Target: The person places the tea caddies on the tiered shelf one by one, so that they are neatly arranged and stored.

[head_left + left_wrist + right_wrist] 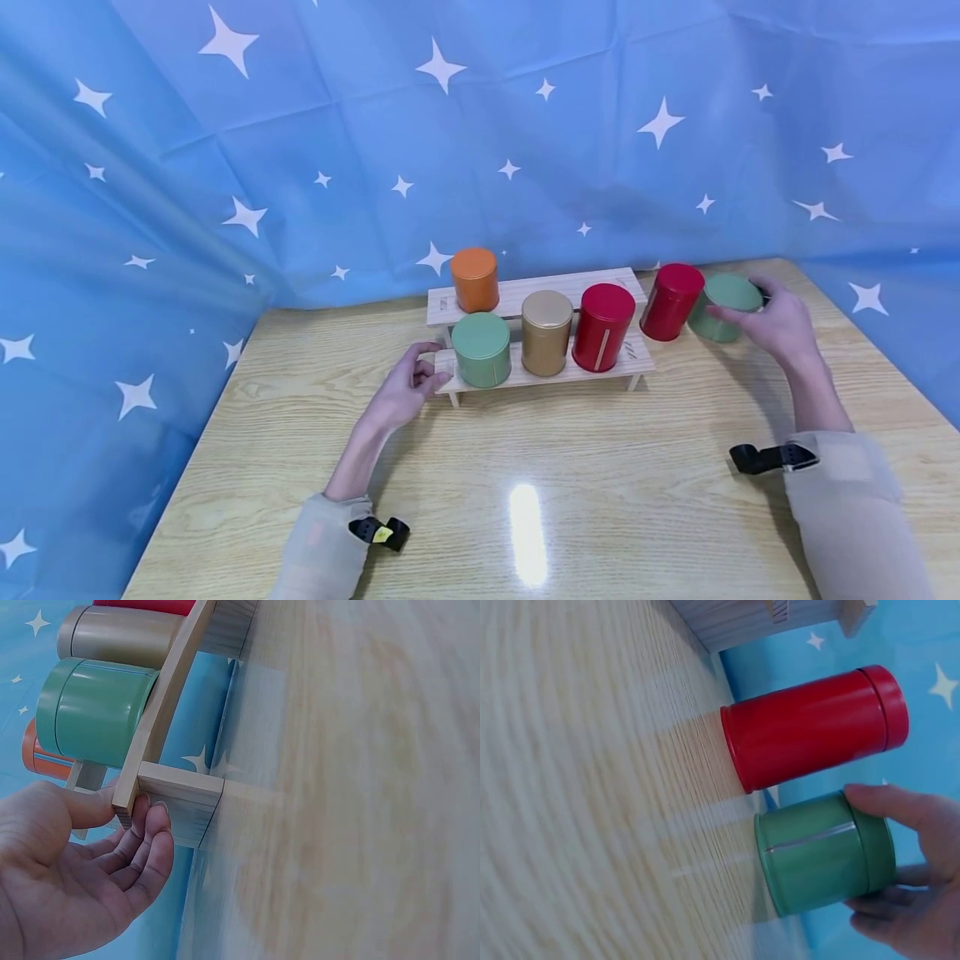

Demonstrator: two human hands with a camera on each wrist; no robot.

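Observation:
My left hand [403,388] pinches the left end of a two-tier wooden rack [529,290], thumb on top and fingers curled beneath the lower board in the left wrist view. On the lower tier stand a short green canister [482,350], a gold canister [546,333] and a red canister [603,327]. An orange canister [475,280] occupies the upper tier's left part. Right of the rack, my right hand [786,323] grips a second green canister [817,855] around its lid end. Beside it, another red canister [814,729] stands upright on the table.
The rack stands towards the back of a light wooden table [420,500]. A blue cloth with white stars [570,125] hangs behind the table and along its sides. Black wrist cameras [772,457] are strapped over both pale sleeves.

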